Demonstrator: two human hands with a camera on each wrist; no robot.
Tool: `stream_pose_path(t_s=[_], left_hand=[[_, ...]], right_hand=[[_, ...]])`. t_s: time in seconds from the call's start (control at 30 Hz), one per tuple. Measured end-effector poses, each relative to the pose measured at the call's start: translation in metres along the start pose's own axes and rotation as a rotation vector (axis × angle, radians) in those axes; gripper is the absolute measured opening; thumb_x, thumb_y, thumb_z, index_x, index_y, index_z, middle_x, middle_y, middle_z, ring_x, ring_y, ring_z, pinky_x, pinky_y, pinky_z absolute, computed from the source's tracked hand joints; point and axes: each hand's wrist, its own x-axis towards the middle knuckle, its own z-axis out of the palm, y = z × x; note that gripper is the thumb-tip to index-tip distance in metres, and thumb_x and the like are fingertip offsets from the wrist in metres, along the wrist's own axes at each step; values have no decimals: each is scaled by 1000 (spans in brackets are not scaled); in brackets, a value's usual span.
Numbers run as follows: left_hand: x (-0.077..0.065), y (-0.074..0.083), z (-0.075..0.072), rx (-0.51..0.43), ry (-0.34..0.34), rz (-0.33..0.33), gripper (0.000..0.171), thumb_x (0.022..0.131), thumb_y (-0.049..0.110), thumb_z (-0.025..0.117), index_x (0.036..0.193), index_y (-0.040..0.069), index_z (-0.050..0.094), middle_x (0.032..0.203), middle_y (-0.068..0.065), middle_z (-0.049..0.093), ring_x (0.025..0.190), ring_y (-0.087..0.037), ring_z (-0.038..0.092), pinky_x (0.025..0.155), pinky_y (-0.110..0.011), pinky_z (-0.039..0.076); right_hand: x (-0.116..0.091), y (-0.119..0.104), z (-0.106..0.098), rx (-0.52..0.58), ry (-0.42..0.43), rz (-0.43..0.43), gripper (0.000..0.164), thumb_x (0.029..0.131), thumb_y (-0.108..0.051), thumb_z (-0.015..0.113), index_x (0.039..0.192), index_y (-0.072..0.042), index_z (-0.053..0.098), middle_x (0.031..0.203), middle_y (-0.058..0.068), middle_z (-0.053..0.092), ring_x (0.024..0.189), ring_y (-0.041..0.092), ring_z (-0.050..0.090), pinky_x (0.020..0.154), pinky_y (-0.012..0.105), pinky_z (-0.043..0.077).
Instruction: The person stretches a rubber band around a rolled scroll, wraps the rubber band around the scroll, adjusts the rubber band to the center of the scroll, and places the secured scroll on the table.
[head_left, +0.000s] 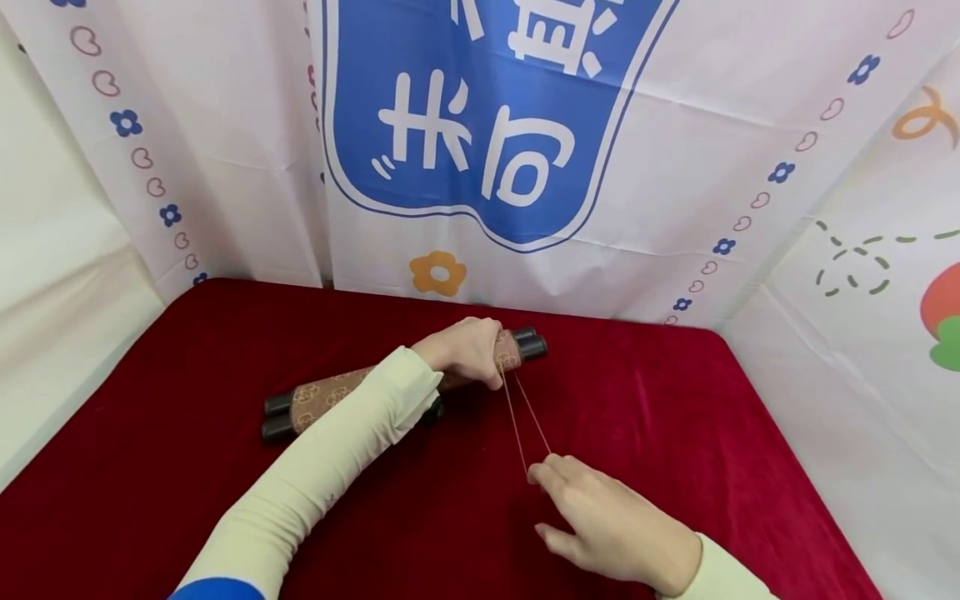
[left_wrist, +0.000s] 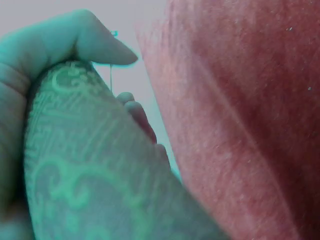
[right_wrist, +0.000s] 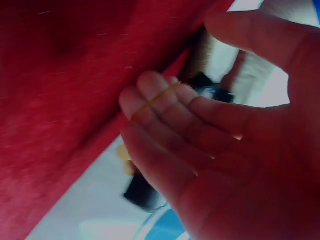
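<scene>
A rolled scroll [head_left: 330, 396] with brown patterned backing and black rod ends lies slantwise on the cloth. Toward its right end, my left hand [head_left: 467, 348] grips it from above. The left wrist view shows the thumb and fingers wrapped about the patterned roll [left_wrist: 90, 165]. A thin elastic band [head_left: 514, 421] runs from the scroll's right part to my right hand [head_left: 611, 521], its two strands stretched taut. In the right wrist view the band [right_wrist: 155, 99] crosses the bent fingers near their tips, while the thumb stands apart. The far side of the band's loop is hidden.
Dark red cloth [head_left: 405, 517] covers the table. Behind it hangs a white printed curtain [head_left: 660, 167] with a blue sign, and white side walls [head_left: 847, 333] stand close at both edges. A small black object [head_left: 433, 411] shows by the left wrist.
</scene>
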Motion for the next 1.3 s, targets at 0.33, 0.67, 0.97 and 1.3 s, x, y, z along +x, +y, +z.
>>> stream_pose_path(t_s=[0.33, 0.67, 0.97, 1.3], left_hand=[[-8, 2, -10, -59, -65, 27, 88, 66, 60, 95, 126, 6, 59, 105, -4, 67, 92, -19, 64, 82, -33, 54], [-7, 0, -2, -34, 31, 8, 73, 68, 53, 94, 115, 10, 59, 99, -3, 65, 85, -19, 62, 73, -30, 50], [-4, 6, 6, 20, 74, -13, 69, 73, 46, 93, 120, 10, 57, 102, -4, 65, 90, -20, 63, 79, -33, 53], [-7, 5, 21, 51, 153, 37, 82, 69, 75, 85, 117, 14, 60, 99, 0, 68, 90, -17, 65, 79, -33, 56]], right_hand=[[14, 21, 14, -149, -48, 81, 58, 89, -19, 81, 136, 7, 61, 132, 18, 67, 124, 35, 67, 107, 49, 54], [56, -19, 24, -721, 224, -96, 28, 85, -31, 77, 102, -10, 74, 87, 1, 65, 87, 19, 64, 99, 34, 54], [60, -53, 11, -853, 282, -51, 9, 94, -21, 69, 97, -14, 74, 87, 0, 61, 91, 20, 64, 105, 32, 55], [65, -64, -1, -847, 262, -38, 20, 90, -33, 72, 88, -14, 71, 85, 1, 53, 87, 21, 56, 103, 32, 52]])
